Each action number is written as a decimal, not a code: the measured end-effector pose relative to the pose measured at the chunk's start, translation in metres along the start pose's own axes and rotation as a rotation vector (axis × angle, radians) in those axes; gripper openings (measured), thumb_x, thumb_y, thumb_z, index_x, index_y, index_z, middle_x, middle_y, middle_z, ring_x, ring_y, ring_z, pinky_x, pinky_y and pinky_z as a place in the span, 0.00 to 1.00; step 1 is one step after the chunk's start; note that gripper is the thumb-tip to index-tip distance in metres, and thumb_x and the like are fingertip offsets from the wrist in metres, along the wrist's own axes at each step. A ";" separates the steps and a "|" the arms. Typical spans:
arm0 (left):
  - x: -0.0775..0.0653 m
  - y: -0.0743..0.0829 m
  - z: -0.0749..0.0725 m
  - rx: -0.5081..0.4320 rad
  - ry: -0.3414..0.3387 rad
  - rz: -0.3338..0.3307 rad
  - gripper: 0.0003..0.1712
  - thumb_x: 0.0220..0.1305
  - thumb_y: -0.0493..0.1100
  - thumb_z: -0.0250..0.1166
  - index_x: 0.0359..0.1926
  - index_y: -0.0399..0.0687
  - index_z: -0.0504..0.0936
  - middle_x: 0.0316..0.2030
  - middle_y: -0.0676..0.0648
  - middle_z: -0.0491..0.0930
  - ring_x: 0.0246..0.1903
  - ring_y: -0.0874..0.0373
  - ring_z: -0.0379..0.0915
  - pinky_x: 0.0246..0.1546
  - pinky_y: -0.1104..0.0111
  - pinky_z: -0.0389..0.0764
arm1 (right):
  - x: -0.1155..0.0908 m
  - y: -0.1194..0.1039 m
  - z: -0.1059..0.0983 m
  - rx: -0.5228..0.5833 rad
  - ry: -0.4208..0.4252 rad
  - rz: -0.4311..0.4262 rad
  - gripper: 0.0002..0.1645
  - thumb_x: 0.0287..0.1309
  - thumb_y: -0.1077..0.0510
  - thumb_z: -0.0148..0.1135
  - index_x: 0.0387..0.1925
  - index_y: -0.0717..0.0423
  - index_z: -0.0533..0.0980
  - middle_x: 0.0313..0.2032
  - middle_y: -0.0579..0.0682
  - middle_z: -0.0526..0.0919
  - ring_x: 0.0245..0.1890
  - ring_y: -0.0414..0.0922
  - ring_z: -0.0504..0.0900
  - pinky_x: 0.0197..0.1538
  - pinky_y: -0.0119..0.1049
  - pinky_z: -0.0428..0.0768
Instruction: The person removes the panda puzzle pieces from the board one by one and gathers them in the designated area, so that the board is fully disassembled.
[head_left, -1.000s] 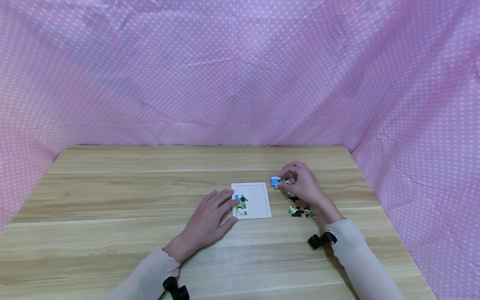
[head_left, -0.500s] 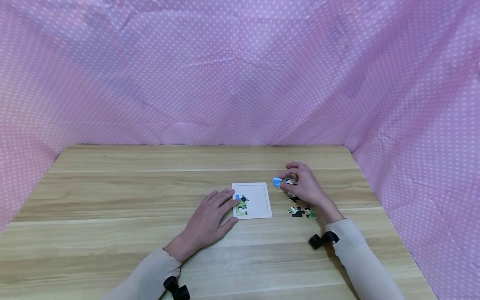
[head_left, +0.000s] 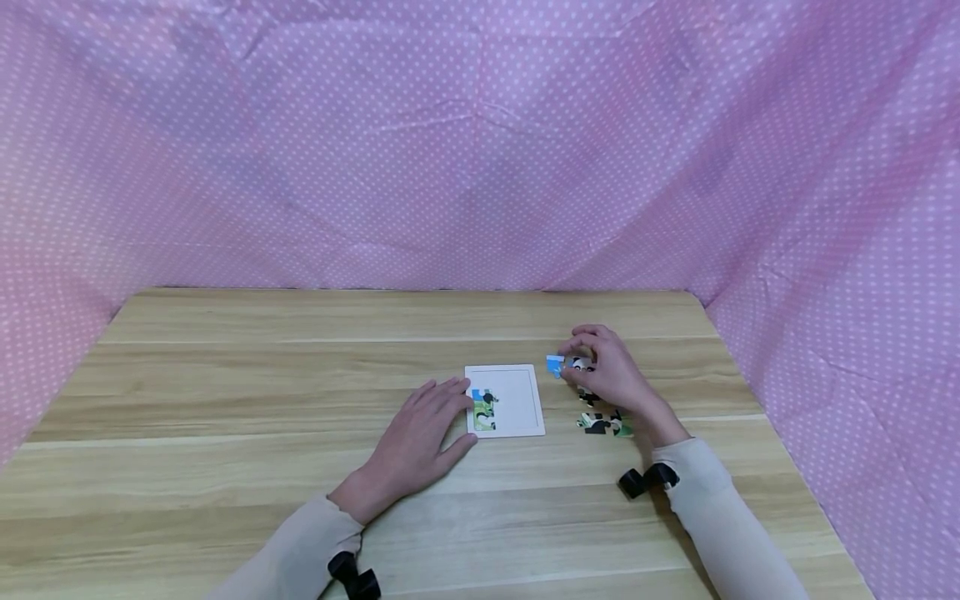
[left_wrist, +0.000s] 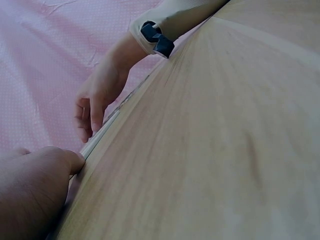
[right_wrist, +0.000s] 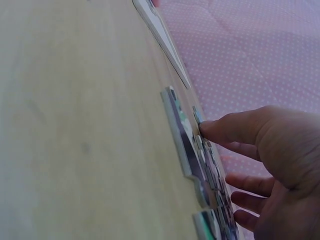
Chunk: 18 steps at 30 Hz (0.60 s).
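My left hand (head_left: 416, 437) lies with extended fingers at the left edge of a white square puzzle frame (head_left: 517, 404), its thumb by the near corner. Joined blue and green puzzle pieces (head_left: 484, 414) fill the frame's left side. To the right of the frame, my right hand (head_left: 609, 367) pinches a blue puzzle piece (head_left: 554, 364) between thumb and index finger. In the right wrist view, the thumb (right_wrist: 212, 130) touches that piece's end, low over the table. Loose panda-patterned pieces (head_left: 596, 423) lie beneath and in front of this hand, partly covered by it.
The wooden table (head_left: 247, 367) reaches back to a pink polka-dot cloth (head_left: 480, 167) that hangs behind and on both sides. Each sleeve carries a black wrist device (head_left: 647, 481).
My right hand has shifted slightly right, and the blue piece with it. My left index finger has drawn back a little from the joined pieces. The frame stays in place.
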<state>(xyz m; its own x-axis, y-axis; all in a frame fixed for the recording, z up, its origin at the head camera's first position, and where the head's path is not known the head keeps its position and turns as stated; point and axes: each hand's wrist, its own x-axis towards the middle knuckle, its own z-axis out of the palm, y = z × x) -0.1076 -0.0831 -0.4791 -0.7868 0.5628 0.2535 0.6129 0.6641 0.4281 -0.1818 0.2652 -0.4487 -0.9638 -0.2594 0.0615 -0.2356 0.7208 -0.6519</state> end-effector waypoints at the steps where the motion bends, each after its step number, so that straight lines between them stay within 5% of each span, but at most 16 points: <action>1: 0.000 0.000 0.000 -0.001 0.002 0.004 0.22 0.79 0.54 0.69 0.63 0.46 0.84 0.76 0.38 0.76 0.79 0.42 0.68 0.83 0.42 0.61 | 0.000 0.000 0.000 0.004 0.002 -0.002 0.16 0.67 0.64 0.78 0.54 0.59 0.87 0.74 0.68 0.72 0.72 0.69 0.70 0.64 0.65 0.80; 12: 0.000 0.000 -0.001 -0.041 0.015 0.027 0.14 0.78 0.52 0.70 0.56 0.52 0.89 0.76 0.36 0.76 0.80 0.40 0.68 0.83 0.39 0.61 | 0.001 -0.018 0.004 0.031 0.094 -0.074 0.13 0.64 0.67 0.79 0.50 0.61 0.88 0.71 0.67 0.77 0.73 0.68 0.72 0.73 0.67 0.77; 18: 0.000 0.000 -0.001 -0.045 0.018 0.030 0.14 0.78 0.52 0.71 0.56 0.53 0.89 0.76 0.36 0.76 0.80 0.39 0.68 0.83 0.38 0.62 | -0.002 -0.039 0.013 0.004 0.099 -0.169 0.11 0.63 0.67 0.80 0.47 0.60 0.90 0.65 0.66 0.82 0.68 0.66 0.77 0.67 0.64 0.80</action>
<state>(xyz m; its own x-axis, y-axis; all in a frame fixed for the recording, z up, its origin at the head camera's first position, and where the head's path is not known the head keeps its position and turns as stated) -0.1077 -0.0835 -0.4783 -0.7698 0.5727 0.2818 0.6323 0.6242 0.4588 -0.1687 0.2288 -0.4334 -0.9180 -0.3124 0.2442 -0.3951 0.6693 -0.6292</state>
